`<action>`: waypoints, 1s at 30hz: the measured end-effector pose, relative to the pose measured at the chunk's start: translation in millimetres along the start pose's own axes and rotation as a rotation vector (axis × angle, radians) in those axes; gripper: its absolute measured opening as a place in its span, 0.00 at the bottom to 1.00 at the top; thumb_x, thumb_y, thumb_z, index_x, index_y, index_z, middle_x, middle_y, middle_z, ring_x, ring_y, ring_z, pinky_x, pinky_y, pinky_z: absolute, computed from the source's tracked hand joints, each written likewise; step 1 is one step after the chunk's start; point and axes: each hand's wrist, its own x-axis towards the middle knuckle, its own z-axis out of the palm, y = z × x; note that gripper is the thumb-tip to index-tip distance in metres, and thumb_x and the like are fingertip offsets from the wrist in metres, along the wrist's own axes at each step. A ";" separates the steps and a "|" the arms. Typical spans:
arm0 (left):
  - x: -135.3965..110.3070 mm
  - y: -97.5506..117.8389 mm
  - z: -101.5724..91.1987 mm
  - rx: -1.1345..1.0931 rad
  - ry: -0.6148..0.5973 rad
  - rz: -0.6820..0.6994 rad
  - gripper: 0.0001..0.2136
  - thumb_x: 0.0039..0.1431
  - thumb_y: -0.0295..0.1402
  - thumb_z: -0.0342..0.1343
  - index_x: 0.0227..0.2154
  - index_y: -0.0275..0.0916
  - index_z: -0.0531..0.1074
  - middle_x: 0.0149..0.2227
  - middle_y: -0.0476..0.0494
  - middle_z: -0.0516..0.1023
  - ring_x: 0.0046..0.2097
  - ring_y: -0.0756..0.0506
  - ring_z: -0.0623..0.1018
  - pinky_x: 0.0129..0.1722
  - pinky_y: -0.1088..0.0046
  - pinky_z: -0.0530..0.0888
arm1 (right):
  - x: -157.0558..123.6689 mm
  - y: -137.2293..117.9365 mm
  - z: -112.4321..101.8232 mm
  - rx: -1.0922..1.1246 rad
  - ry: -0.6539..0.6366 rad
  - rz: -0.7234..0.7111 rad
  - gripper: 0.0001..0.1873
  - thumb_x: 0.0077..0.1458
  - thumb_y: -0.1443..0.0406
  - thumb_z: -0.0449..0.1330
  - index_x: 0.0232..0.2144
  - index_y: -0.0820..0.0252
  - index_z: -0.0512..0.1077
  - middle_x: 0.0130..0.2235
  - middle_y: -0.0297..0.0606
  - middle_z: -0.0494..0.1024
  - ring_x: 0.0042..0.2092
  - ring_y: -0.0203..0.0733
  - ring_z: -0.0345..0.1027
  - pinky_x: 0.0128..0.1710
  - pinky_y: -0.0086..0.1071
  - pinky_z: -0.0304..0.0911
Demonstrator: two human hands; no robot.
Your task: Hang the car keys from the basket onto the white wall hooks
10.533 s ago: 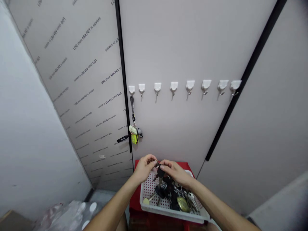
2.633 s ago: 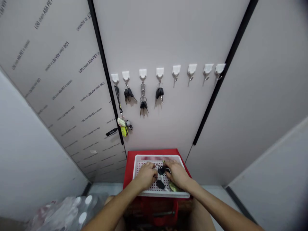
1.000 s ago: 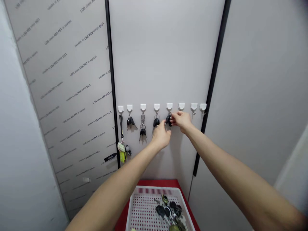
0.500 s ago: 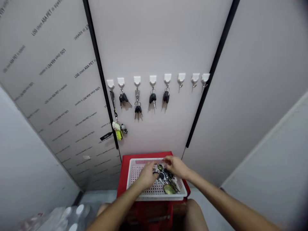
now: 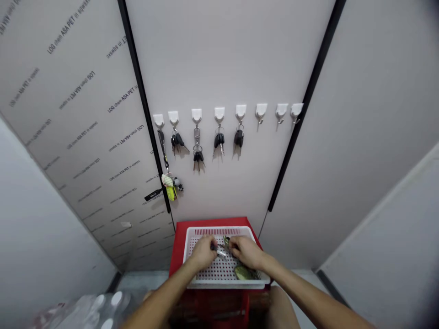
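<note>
My left hand (image 5: pixel 203 252) is over the middle of a white perforated plastic basket (image 5: pixel 219 283), its fingers closed on black-headed keys (image 5: pixel 220 252). To its right, my right hand (image 5: pixel 245 251) reaches into the basket with curled fingers among the other keys; what it grips is hidden under the fingers. A greenish-gold ring-like piece (image 5: pixel 226 241) shows just left of the right fingertips. Near the basket's front right corner lies an oval brass-coloured tag (image 5: pixel 242 273), partly in the right hand's shadow.
White hooks (image 5: pixel 219 113) line the wall above the basket. Several carry key bunches (image 5: pixel 218 142); the leftmost holds a strap with a yellow-green charm (image 5: pixel 171 193). Three hooks at the right, such as one bare hook (image 5: pixel 261 111), carry nothing. Capped bottles (image 5: pixel 116 299) stand at lower left.
My left hand has closed on black-headed keys and drawn them a little left. My right hand has moved down and inward from the basket's back edge, its fingers now curled.
</note>
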 end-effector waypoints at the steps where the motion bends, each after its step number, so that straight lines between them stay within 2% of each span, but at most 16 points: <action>1: 1.7 -2.4 -2.6 -0.063 0.013 -0.036 0.09 0.35 0.21 0.47 0.24 0.35 0.65 0.26 0.49 0.66 0.30 0.51 0.65 0.30 0.78 0.61 | 0.9 0.1 -1.6 0.070 0.021 0.012 0.09 0.38 0.71 0.45 0.21 0.62 0.65 0.22 0.33 0.67 0.25 0.32 0.57 0.25 0.23 0.50; 4: 6.3 -6.7 -10.7 -0.231 0.024 -0.089 0.10 0.35 0.19 0.46 0.24 0.34 0.64 0.23 0.50 0.66 0.26 0.53 0.65 0.25 0.80 0.61 | 3.9 -0.9 -10.5 0.268 0.085 0.066 0.08 0.40 0.68 0.46 0.19 0.64 0.63 0.19 0.31 0.64 0.23 0.30 0.55 0.23 0.23 0.51; 7: 8.1 -4.5 -20.0 -0.278 -0.039 -0.099 0.11 0.35 0.19 0.45 0.25 0.33 0.65 0.21 0.51 0.66 0.23 0.54 0.64 0.22 0.81 0.60 | 5.8 -4.2 -25.4 0.388 0.122 0.090 0.09 0.41 0.65 0.47 0.18 0.64 0.63 0.19 0.31 0.64 0.23 0.30 0.55 0.24 0.23 0.52; 9: 7.7 1.8 -26.3 -0.245 -0.044 -0.071 0.11 0.35 0.19 0.45 0.26 0.33 0.65 0.22 0.49 0.67 0.24 0.53 0.65 0.24 0.79 0.62 | 5.9 -8.5 -37.2 0.431 0.124 0.092 0.09 0.41 0.63 0.48 0.19 0.64 0.63 0.19 0.31 0.64 0.23 0.30 0.55 0.24 0.24 0.52; 11: 7.3 11.9 -31.6 -0.226 0.029 0.013 0.12 0.37 0.22 0.46 0.29 0.33 0.65 0.27 0.47 0.69 0.29 0.51 0.67 0.30 0.77 0.63 | 5.3 -14.6 -49.0 0.444 0.109 0.077 0.09 0.42 0.63 0.48 0.20 0.64 0.63 0.20 0.32 0.64 0.23 0.31 0.55 0.24 0.24 0.52; 13: 7.7 24.6 -35.3 -0.254 0.115 0.122 0.15 0.39 0.26 0.48 0.34 0.35 0.64 0.35 0.44 0.69 0.37 0.50 0.67 0.37 0.75 0.62 | 4.5 -21.8 -59.8 0.404 0.131 0.034 0.09 0.42 0.64 0.48 0.19 0.64 0.63 0.20 0.32 0.64 0.25 0.31 0.56 0.26 0.25 0.53; 15: 9.5 37.8 -37.2 -0.286 0.122 0.217 0.17 0.40 0.29 0.49 0.38 0.36 0.62 0.40 0.44 0.67 0.41 0.49 0.65 0.41 0.75 0.60 | 4.0 -28.9 -69.8 0.335 0.205 -0.019 0.09 0.42 0.64 0.48 0.18 0.63 0.63 0.22 0.33 0.64 0.27 0.32 0.57 0.29 0.26 0.53; 19: 16.8 63.0 -41.7 -0.333 -0.004 0.296 0.12 0.41 0.27 0.47 0.33 0.35 0.65 0.33 0.47 0.70 0.34 0.50 0.67 0.35 0.76 0.63 | 5.7 -40.2 -94.9 0.322 0.331 -0.048 0.07 0.42 0.66 0.47 0.19 0.62 0.63 0.21 0.32 0.64 0.26 0.32 0.57 0.27 0.25 0.54; 22: 24.2 86.4 -53.2 -0.449 -0.020 0.294 0.09 0.44 0.27 0.44 0.30 0.33 0.65 0.27 0.48 0.70 0.28 0.53 0.67 0.29 0.79 0.64 | 10.2 -46.9 -124.3 0.419 0.417 -0.014 0.07 0.43 0.65 0.47 0.20 0.62 0.62 0.18 0.30 0.63 0.22 0.30 0.56 0.23 0.25 0.54; 24: 30.1 106.7 -65.7 -0.504 0.032 0.310 0.09 0.45 0.27 0.43 0.29 0.32 0.65 0.25 0.48 0.69 0.26 0.54 0.66 0.27 0.80 0.64 | 14.8 -51.4 -148.7 0.490 0.519 -0.010 0.07 0.42 0.65 0.48 0.19 0.63 0.61 0.16 0.29 0.62 0.20 0.29 0.56 0.22 0.25 0.55; 30: 56.1 170.9 -108.8 -0.524 0.285 0.404 0.07 0.44 0.29 0.46 0.25 0.33 0.66 0.24 0.48 0.69 0.27 0.53 0.66 0.28 0.79 0.64 | 32.9 -65.2 -222.3 0.679 0.828 -0.047 0.05 0.39 0.66 0.51 0.19 0.65 0.62 0.14 0.28 0.63 0.17 0.27 0.56 0.19 0.25 0.58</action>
